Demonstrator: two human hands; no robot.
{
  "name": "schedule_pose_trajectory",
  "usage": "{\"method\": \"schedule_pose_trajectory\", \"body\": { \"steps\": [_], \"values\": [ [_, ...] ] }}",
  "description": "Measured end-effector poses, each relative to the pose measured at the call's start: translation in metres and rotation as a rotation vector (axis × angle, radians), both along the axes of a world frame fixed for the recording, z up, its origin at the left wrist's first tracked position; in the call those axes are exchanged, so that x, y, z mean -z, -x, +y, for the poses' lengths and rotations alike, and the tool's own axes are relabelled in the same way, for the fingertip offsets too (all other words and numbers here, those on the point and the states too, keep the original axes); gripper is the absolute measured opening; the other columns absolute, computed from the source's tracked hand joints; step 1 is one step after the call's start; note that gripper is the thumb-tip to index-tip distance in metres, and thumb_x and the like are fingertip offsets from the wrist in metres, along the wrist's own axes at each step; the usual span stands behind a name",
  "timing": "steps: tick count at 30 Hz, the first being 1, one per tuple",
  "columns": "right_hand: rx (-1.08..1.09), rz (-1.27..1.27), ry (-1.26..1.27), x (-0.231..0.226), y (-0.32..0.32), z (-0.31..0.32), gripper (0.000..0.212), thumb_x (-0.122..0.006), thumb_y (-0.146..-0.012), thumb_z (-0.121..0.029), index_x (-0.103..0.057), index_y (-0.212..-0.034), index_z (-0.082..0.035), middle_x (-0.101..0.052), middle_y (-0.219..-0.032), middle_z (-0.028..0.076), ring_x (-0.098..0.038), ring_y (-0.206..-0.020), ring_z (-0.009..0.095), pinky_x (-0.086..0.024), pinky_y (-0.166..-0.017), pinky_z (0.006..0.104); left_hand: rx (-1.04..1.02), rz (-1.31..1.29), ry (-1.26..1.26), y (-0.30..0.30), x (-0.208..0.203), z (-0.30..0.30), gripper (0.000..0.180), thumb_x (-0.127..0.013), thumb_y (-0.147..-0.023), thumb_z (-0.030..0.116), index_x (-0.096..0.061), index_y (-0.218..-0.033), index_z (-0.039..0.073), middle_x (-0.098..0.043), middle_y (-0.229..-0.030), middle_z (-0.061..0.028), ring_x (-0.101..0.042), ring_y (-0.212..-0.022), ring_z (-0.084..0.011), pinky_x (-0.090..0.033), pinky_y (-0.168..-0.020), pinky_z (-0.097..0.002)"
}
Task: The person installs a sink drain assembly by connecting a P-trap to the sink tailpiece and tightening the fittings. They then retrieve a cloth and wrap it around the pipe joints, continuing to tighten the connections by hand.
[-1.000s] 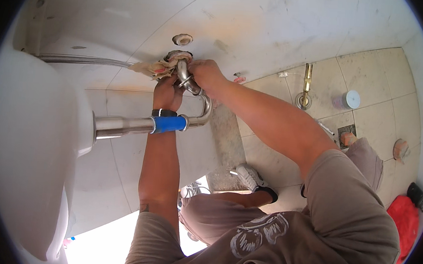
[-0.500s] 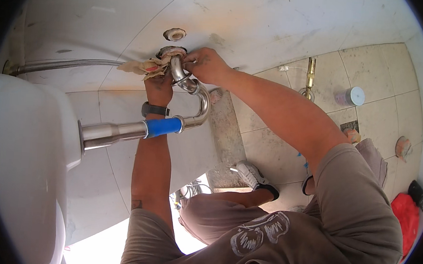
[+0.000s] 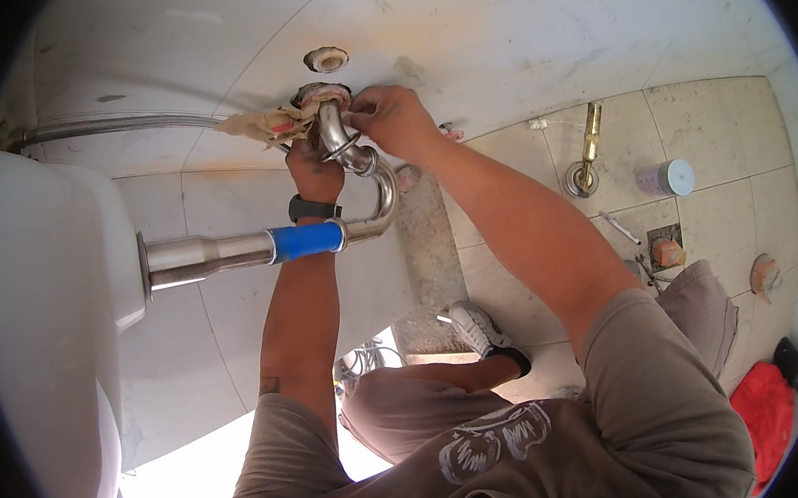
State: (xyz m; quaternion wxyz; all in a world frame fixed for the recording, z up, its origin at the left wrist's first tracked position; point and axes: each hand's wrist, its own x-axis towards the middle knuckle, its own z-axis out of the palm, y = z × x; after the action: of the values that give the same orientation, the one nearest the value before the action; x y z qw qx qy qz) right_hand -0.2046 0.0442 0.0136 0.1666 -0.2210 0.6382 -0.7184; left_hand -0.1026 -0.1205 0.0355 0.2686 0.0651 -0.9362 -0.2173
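A bent chrome drain pipe [image 3: 386, 197] with a blue-wrapped section [image 3: 307, 242] runs from the white basin [image 3: 52, 252] at left to a wall hole. A crumpled tan cloth or paper [image 3: 258, 127] with a red patch hangs beside the pipe's wall end. My left hand [image 3: 315, 174], with a dark wristband, reaches up behind the pipe; its fingers are mostly hidden by pipe and cloth. From the right, my right hand [image 3: 395, 121] is closed, its thumb and fingers pinched against the pipe near the wall. What they pinch is too small to make out.
Above the pipe is a second wall opening [image 3: 326, 60]. A braided hose [image 3: 130, 123] crosses to the left. On the tiled floor at right are a brass fitting [image 3: 592, 138], a white can [image 3: 668, 178], a pen [image 3: 620, 227] and a red cloth or bag [image 3: 763, 413].
My left hand and forearm have shifted right, further behind the pipe and out from under the cloth. My right hand stays at the wall end, its fingers slightly repositioned. The view has shifted slightly.
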Motion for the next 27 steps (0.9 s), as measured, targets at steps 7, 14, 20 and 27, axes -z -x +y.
{"method": "schedule_pose_trajectory", "body": {
  "steps": [7, 14, 20, 27],
  "values": [
    [0.143, 0.227, 0.047, 0.001, -0.003, -0.004, 0.02, -0.075, -0.086, -0.026, -0.074, -0.088, -0.006, -0.069, -0.077, 0.017, -0.067, -0.074, 0.038, -0.053, -0.069, 0.0459, 0.116, -0.092, 0.152, 0.001, 0.002, -0.024, 0.016, -0.061, -0.093, 0.001, -0.067, -0.107, -0.003, -0.073, -0.105, -0.0141, -0.069, -0.099, -0.0239, -0.053, -0.086, -0.0338],
    [0.141, 0.312, 0.002, 0.005, 0.0, -0.004, 0.022, -0.074, -0.087, -0.028, -0.071, -0.084, -0.006, -0.068, -0.074, 0.016, -0.066, -0.072, 0.039, -0.053, -0.069, 0.0466, 0.09, -0.011, -0.33, 0.001, 0.008, -0.009, 0.019, -0.064, -0.093, 0.003, -0.065, -0.11, -0.004, -0.073, -0.106, -0.0111, -0.069, -0.098, -0.0177, -0.053, -0.085, -0.0311],
    [0.12, 0.333, -0.12, 0.002, 0.0, -0.005, 0.026, -0.071, -0.089, -0.032, -0.071, -0.083, -0.006, -0.068, -0.072, 0.016, -0.067, -0.073, 0.038, -0.054, -0.069, 0.0468, 0.181, 0.088, -0.793, 0.002, 0.014, -0.007, 0.025, -0.065, -0.093, 0.001, -0.062, -0.117, -0.004, -0.071, -0.113, -0.01, -0.068, -0.097, -0.0158, -0.056, -0.087, -0.0322],
    [0.103, 0.167, -0.112, -0.008, 0.0, -0.007, 0.026, -0.071, -0.085, -0.031, -0.074, -0.08, -0.006, -0.07, -0.075, 0.016, -0.068, -0.072, 0.038, -0.055, -0.07, 0.0476, 0.232, 0.083, -0.817, 0.006, 0.025, -0.029, 0.035, -0.052, -0.104, 0.016, -0.054, -0.134, -0.002, -0.063, -0.131, -0.0155, -0.062, -0.121, -0.0257, -0.048, -0.109, -0.0411]
  ]
}}
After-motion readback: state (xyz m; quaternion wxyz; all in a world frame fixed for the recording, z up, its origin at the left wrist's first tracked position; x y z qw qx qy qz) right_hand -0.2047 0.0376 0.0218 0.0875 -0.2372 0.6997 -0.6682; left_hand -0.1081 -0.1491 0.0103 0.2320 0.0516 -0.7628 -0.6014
